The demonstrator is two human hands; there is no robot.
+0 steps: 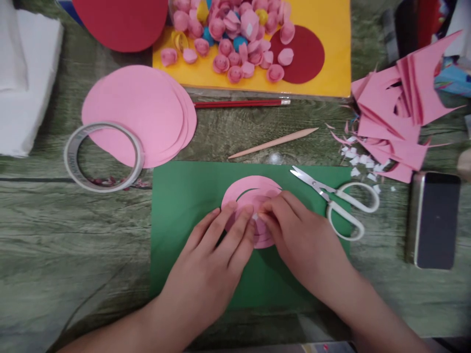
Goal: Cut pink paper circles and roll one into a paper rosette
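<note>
A pink paper circle cut into a spiral (253, 184) lies on a green sheet (176, 196). My left hand (217, 250) rests on its left part, fingers stretched flat and pressing it down. At the spiral's middle, my right hand (298, 225) is closed in a pinch. A small white piece (255, 215) shows at those fingertips; whether it is tape or paper I cannot tell. White-handled scissors (327, 193) lie spread apart to the right, partly on the green sheet.
Behind are pink paper circles (136, 103), a tape roll (69, 157), a red pencil (243, 103) and a pointed wooden stick (274, 142). Rolled paper flowers (228, 46) fill a yellow sheet (331, 29). To the right lie pink offcuts (390, 113), white scraps (358, 159) and a phone (437, 220).
</note>
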